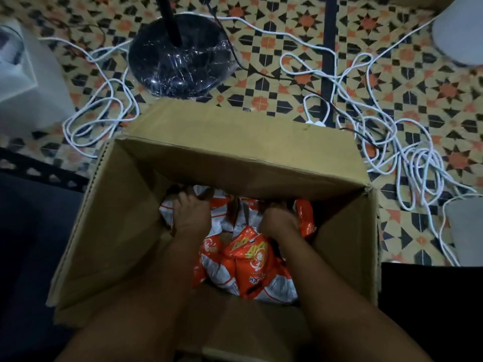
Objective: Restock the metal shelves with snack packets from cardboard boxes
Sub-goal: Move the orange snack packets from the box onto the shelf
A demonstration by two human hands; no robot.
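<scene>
Both my arms reach down into the open cardboard box (125, 231) that fills the middle of the frame. My left hand (192, 214) is deep inside, left of centre, its fingers curled down over a white and orange snack packet (167, 211) at the far side of the box, gripping it. My right hand (281, 222) is just right of centre, fingers bent around the edge of an orange packet (305, 218) beside the right wall (the fingertips themselves are hidden under the far flap's shadow, so I judge the hold from the curl of the knuckles). Between and below my wrists lies a heap of orange packets (248, 259), crumpled against each other on the box floor. Beyond the box, in the upper part of the frame, a patterned tile floor (392, 82) carries loops of white cable (413, 163) on the right and upper left, and a round black stand base (180, 56) wrapped in clear film sits at upper centre
</scene>
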